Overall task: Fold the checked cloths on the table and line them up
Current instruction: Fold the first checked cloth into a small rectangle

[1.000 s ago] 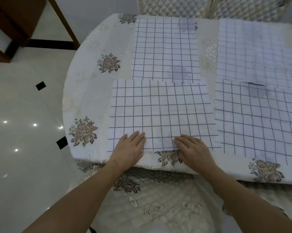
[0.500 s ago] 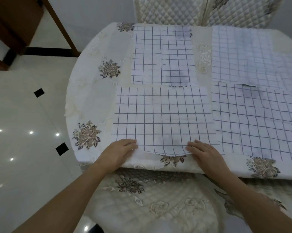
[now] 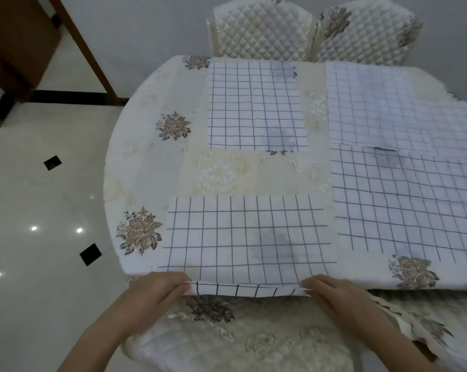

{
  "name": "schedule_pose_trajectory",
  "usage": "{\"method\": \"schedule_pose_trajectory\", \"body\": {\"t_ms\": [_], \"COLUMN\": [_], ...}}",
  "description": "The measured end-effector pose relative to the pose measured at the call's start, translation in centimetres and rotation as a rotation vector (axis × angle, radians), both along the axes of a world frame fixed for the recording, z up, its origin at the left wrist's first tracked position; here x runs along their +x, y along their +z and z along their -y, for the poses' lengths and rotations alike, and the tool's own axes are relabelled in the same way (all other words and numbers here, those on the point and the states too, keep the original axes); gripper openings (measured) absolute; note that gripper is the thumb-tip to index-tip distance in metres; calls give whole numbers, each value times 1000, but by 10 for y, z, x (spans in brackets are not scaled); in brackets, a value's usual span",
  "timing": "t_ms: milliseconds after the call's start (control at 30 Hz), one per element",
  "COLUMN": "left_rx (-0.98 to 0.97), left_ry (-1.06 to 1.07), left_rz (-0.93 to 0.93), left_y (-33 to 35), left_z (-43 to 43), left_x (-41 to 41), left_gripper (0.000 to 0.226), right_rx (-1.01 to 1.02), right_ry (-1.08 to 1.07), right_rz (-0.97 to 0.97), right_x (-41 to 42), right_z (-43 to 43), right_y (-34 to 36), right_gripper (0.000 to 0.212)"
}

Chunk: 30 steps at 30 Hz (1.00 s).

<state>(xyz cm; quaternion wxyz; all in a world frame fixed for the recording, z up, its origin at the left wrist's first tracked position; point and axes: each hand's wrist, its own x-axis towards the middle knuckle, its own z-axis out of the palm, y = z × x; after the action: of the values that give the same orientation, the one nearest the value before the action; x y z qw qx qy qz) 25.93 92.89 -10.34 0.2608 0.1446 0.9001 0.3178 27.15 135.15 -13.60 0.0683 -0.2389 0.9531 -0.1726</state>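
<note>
We see left hand (image 3: 151,295) and right hand (image 3: 337,298) pinching the near corners of the white grid-checked cloth (image 3: 248,234), its near edge off the floral-clothed round table (image 3: 146,157).

Right cloths (image 3: 404,200) cut off by right edge. Near cloth's (image 3: 248,237) front edge hangs off the table (image 3: 151,167), corners hidden under fingers (image 3: 173,284) of both hands. Far chairs (image 3: 261,33) clipped at top. Both forearms leave the bottom edge.
</note>
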Motion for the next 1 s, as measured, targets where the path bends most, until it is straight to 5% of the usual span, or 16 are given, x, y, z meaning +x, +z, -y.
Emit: {"method": "schedule_pose_trajectory", "body": {"t_ms": [233, 467, 700, 1000], "left_rx": [-52, -258, -379, -560], "left_ry": [101, 172, 215, 324], "left_rz": [-162, -264, -525, -578], "left_y": [-22, -72, -98, -98], "left_z": [1, 2, -1, -11], "left_x": [-75, -143, -160, -160], "left_gripper": [22, 25, 36, 22], "right_rx": [50, 89, 86, 166], "right_ry": [65, 54, -76, -223], "right_rz": [-139, -73, -86, -219], "right_x": [-93, -187, -206, -211], "right_z": [5, 18, 27, 36], "right_y": [9, -31, -59, -67], "right_gripper": [18, 8, 12, 19]}}
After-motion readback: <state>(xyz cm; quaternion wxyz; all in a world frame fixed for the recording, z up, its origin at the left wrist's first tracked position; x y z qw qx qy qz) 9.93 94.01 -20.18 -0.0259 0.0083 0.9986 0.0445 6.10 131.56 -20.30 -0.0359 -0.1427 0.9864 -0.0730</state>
